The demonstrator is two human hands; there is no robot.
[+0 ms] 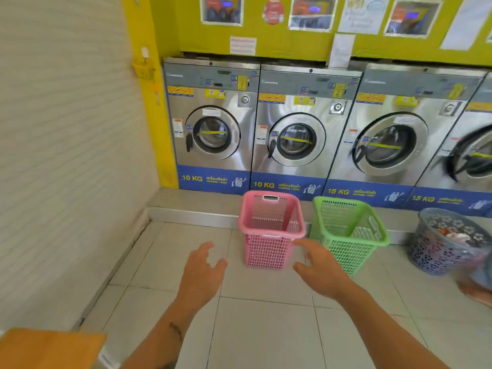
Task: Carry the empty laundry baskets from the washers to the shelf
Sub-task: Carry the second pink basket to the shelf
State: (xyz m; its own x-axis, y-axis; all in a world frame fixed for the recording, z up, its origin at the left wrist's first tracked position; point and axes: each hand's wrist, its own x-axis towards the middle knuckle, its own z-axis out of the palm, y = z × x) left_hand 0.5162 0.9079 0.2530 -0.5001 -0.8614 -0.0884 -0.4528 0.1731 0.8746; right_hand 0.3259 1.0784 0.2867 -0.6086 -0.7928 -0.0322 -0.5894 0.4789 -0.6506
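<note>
An empty pink basket (269, 249) stands on the tiled floor in front of the washers (292, 129). Right beside it, tilted a little, stands an empty green basket (346, 251). My left hand (202, 270) reaches forward, fingers apart, short of the pink basket's left side and holding nothing. My right hand (319, 265) is open too, its fingertips close to the near right corner of the pink basket, in front of the green one. No shelf is in view.
A dark blue round basket (436, 251) with clothes in it stands at the right. A raised step (191, 214) runs under the washers. A ribbed wall (66, 155) closes the left side. An orange wooden surface (48, 347) shows at the bottom left.
</note>
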